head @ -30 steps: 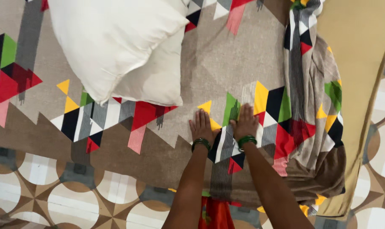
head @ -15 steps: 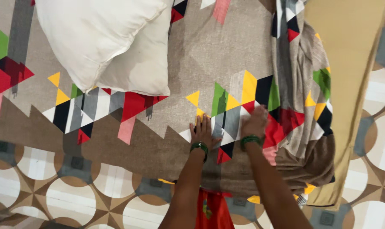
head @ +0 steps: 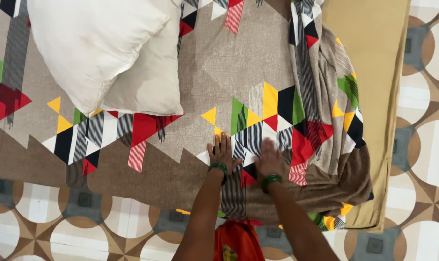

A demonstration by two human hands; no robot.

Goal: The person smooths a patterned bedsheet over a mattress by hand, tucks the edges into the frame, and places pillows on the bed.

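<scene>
My left hand (head: pixel 222 152) lies flat, fingers spread, on a grey-brown bedsheet (head: pixel 229 67) printed with red, yellow, green, black and white triangles. My right hand (head: pixel 269 159) presses flat on the same sheet just to the right, close to its near edge. Both wrists wear green bangles. Neither hand holds anything. The sheet's right side is bunched into loose folds (head: pixel 335 125) over a tan mattress (head: pixel 369 43).
Two white pillows (head: pixel 103 48) lie stacked on the sheet at the upper left. Patterned floor tiles (head: pixel 84 227) with brown and white circles run along the near edge and the right side. Red cloth (head: pixel 236 241) shows below my arms.
Both hands have slid down the sheet toward its near edge, the right hand drawing back leftward from the bunched folds. The camera view has shifted to the right.
</scene>
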